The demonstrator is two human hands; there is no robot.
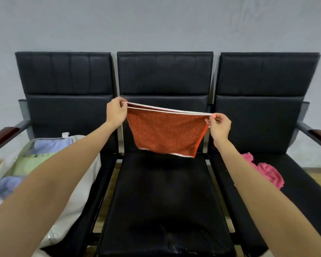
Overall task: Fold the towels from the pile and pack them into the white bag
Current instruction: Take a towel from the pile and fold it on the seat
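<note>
Now, towel: orange towel (pixel 165 133), soft, light, doubled, hanging limp.
Grip: left hand (pixel 116 112) and right hand (pixel 219 127) each pinch 1 top corner.
Best hold: white-edged corners.

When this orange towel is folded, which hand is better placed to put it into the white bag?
Probably the left hand. The white bag lies on the left seat, under that arm. The right hand pinches the orange towel on the far side from the bag.
</note>
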